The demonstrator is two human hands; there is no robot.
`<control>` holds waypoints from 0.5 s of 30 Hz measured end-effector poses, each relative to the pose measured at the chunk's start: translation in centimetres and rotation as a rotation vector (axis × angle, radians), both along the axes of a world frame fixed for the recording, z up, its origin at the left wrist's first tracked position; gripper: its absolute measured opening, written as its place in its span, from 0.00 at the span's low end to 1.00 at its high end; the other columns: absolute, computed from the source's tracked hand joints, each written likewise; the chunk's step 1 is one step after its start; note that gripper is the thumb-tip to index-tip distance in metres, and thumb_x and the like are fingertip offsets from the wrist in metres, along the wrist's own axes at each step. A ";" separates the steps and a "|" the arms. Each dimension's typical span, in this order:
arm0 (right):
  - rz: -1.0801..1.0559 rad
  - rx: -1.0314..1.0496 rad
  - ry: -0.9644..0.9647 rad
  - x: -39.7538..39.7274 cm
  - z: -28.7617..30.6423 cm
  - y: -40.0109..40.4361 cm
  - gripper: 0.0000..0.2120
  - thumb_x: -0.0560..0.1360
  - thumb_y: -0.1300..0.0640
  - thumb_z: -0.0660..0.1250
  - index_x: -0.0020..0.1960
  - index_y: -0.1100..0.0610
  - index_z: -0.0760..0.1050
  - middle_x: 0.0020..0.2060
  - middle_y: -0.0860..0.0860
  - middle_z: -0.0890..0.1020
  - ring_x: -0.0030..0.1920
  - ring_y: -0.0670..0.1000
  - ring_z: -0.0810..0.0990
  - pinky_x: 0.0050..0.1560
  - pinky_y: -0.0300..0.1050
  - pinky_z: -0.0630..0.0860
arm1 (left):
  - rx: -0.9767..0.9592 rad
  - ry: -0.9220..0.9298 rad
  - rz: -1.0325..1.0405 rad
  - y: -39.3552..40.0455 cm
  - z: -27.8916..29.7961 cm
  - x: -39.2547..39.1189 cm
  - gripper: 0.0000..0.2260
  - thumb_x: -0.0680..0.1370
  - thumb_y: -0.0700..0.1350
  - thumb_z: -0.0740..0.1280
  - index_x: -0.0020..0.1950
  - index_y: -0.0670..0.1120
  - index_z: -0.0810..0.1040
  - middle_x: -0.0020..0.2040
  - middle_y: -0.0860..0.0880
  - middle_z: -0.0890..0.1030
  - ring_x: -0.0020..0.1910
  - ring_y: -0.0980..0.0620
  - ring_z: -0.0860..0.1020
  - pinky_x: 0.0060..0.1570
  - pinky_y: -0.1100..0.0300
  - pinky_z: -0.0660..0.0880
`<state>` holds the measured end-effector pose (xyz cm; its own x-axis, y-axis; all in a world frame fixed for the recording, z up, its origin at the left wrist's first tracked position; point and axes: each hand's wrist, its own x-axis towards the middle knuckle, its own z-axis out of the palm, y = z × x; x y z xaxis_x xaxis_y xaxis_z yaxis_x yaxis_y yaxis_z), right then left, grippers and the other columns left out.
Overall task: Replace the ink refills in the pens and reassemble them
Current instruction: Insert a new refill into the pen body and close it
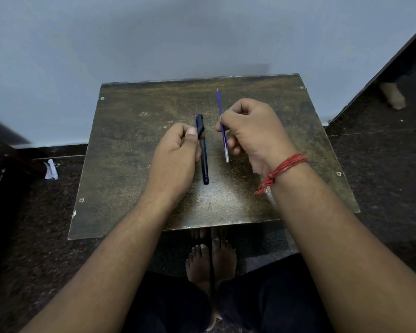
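My left hand (177,152) grips a black pen body (203,159) near its clip end, with the thumb on the clip. The pen points toward me over the small brown table (130,164). My right hand (252,131) pinches a thin blue ink refill (219,102) between thumb and forefinger. The refill's tip points away from me toward the wall, and its pale back end sticks out below my fingers. The pen and the refill lie roughly parallel, a short gap apart, and do not touch.
A red thread band (286,167) circles my right wrist. The table stands against a pale wall (202,32). My bare feet (210,260) show below its front edge. A crumpled scrap of paper (51,169) lies on the dark floor at the left.
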<state>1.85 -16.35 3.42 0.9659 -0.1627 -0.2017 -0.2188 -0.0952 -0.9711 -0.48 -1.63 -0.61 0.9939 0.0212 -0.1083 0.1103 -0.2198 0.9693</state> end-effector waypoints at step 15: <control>-0.255 0.438 -0.065 0.9 -0.7 -0.5 0.04 0.79 0.67 0.64 0.48 0.60 0.74 0.34 0.54 0.79 0.29 0.48 0.81 0.31 0.40 0.79 | -0.025 0.004 -0.016 0.1 -0.2 0.1 0.15 0.83 0.54 0.58 0.50 0.44 0.76 0.31 0.54 0.74 0.24 0.57 0.64 0.30 0.56 0.60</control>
